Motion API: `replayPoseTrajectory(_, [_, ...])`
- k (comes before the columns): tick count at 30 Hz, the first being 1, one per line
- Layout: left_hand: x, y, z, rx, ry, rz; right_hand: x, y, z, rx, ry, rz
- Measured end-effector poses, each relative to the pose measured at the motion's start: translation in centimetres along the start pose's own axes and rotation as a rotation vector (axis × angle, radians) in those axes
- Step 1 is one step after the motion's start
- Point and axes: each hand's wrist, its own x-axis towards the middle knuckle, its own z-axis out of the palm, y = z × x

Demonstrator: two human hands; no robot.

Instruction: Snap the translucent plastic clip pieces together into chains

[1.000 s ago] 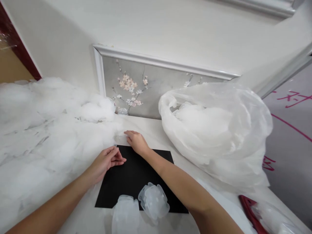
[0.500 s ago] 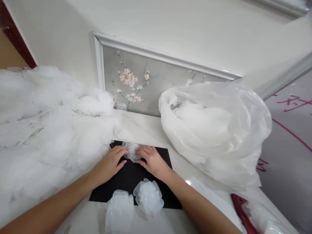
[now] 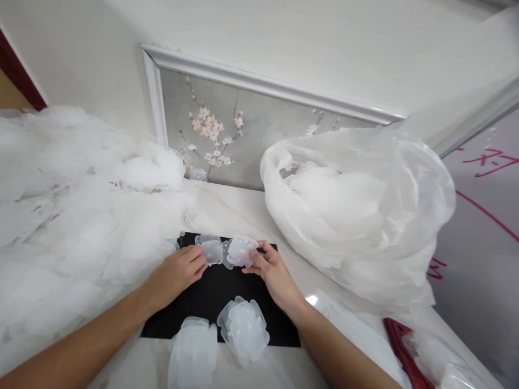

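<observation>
Has drawn the right hand (image 3: 273, 271) away from the left hand (image 3: 181, 271) since the earlier frame, separating translucent scalloped pieces along the far edge of the black sheet (image 3: 221, 302). Pinches the right translucent piece (image 3: 240, 252) between right thumb and fingers. Holds left fingers together against the left translucent piece (image 3: 212, 252); cannot tell whether pinched, with the thumb hidden. Leaves two translucent stacks (image 3: 244, 330) overlapping the sheet's near edge.

Pale wall (image 3: 284, 38), framed blossom panel (image 3: 251, 140).
</observation>
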Motion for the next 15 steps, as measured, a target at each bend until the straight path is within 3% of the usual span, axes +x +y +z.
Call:
replayPoseTrajectory(3, [-0.2, 1.0, -0.7, -0.006, 0.108, -0.05, -0.2, 0.5, -0.1, 0.133, -0.126, 0.135])
replayPoseTrajectory(5, [-0.3, 1.5, -1.2, -0.049, 0.189, -0.182, 0.0, 0.5, -0.1, 0.115, -0.193, 0.186])
replayPoseTrajectory(8, [0.0, 1.5, -1.6, -0.172, 0.235, -0.412, 0.8, 0.6, -0.1, 0.08, -0.187, 0.158])
replayPoseTrajectory(12, [0.5, 0.8, -1.6, -0.407, 0.142, -0.586, 1.9, 0.7, -0.2, 0.059, -0.106, 0.04])
replayPoseTrajectory(15, [0.6, 0.6, -1.4, -0.481, 0.008, -0.67, 1.8, 0.7, -0.5, 0.1, -0.111, 0.053])
